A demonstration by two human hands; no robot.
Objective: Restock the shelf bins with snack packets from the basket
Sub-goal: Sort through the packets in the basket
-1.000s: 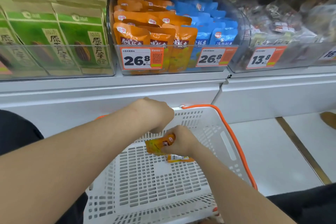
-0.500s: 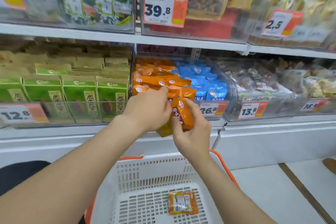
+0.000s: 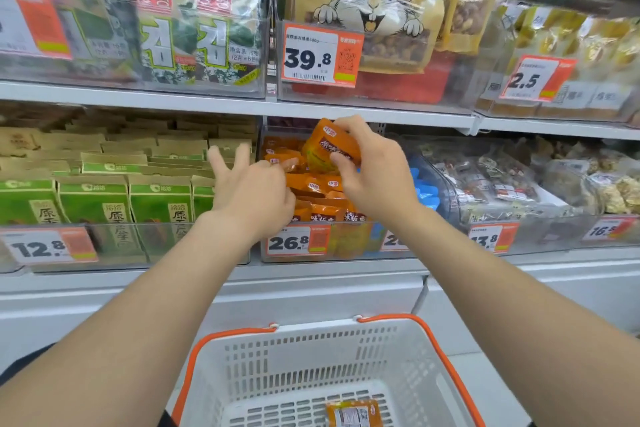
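One packet (image 3: pixel 329 146) pinched in right hand (image 3: pixel 377 173), left hand (image 3: pixel 252 187) splayed, perhaps empty

Green seed bags (image 3: pixel 93 204) are standing in rows behind a 12.8 price tag (image 3: pixel 38 248). Seaweed packs (image 3: pixel 211 28) and a squirrel-printed nut bag (image 3: pixel 370 7) are sitting higher up.

Shop, snack shelves (image 3: pixel 242 107) w/ price tags (image 3: pixel 320 55), shopping basket (image 3: pixel 301 354)

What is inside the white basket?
One orange snack packet lies flat on the floor of the white basket, label side up. The basket's near end is cut off by the picture's edge, so any more packets there cannot be seen.
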